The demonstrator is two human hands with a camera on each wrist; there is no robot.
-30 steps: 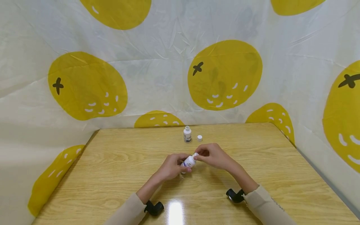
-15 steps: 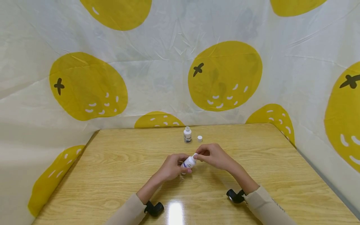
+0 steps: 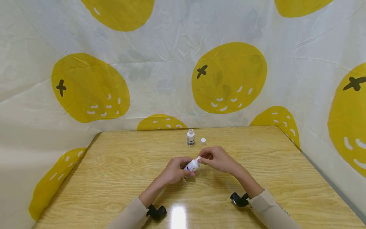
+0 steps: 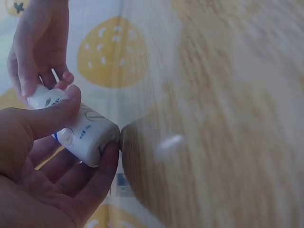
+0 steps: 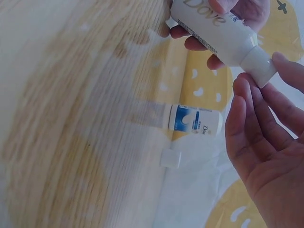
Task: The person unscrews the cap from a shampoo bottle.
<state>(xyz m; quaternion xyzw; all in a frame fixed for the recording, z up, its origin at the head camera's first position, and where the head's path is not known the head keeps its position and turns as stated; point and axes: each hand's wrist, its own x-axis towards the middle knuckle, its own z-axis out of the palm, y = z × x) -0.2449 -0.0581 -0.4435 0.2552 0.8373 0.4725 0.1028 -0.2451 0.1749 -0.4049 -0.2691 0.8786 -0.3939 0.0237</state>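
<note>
My left hand [image 3: 173, 170] grips the body of a small white Dove lotion bottle [image 3: 192, 165], tilted with its top toward the upper right. With thumb and fingertips my right hand [image 3: 218, 159] pinches the white cap [image 5: 259, 65] on that bottle's neck. The right wrist view shows the Dove lettering [image 5: 204, 12] on its side. The left wrist view has the left thumb lying across the label and fingers under the bottle's base. Beyond the hands a second white bottle [image 3: 190, 139] stands upright with its neck bare. A loose white cap [image 3: 203, 141] sits to its right.
The wood-grain table [image 3: 128, 152] is glossy and reflects light near its front. A white curtain [image 3: 160, 82] printed with yellow fruit hangs behind the table and along both sides. Black wrist cameras [image 3: 156, 212] are strapped at the beige sleeves [image 3: 270, 206].
The right fingers have shifted slightly on the cap. Both hands and the held bottle stay at nearly the same spot; the standing bottle and loose cap have not moved.
</note>
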